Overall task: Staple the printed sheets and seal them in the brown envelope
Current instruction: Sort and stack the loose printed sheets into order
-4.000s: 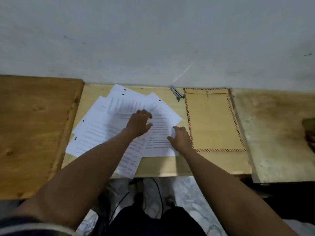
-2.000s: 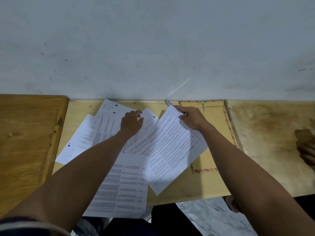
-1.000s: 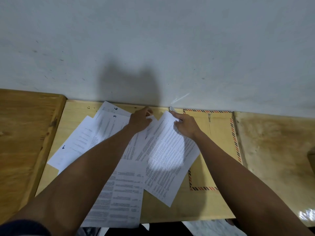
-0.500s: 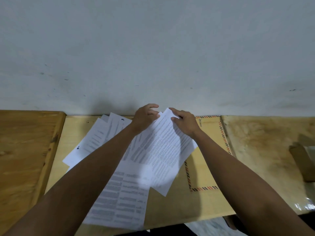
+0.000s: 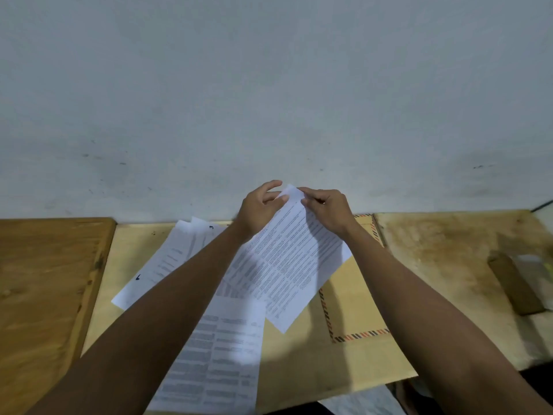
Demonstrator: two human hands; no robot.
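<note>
Both hands pinch the far corner of a printed sheet, lifted and tilted near the wall: my left hand on its left edge, my right hand on its right. More printed sheets lie fanned on the light wooden table, and one reaches the near edge. The brown envelope with a striped border lies flat to the right, partly under the lifted sheet and my right arm. The stapler is hidden.
A darker wooden table adjoins on the left, and a worn wooden surface on the right carries a brown block. A pale wall stands right behind the tables.
Both hands moved to the sheet's far corner and raised it off the table toward the wall. The stapler at the back dropped out of sight behind the hands and sheet.
</note>
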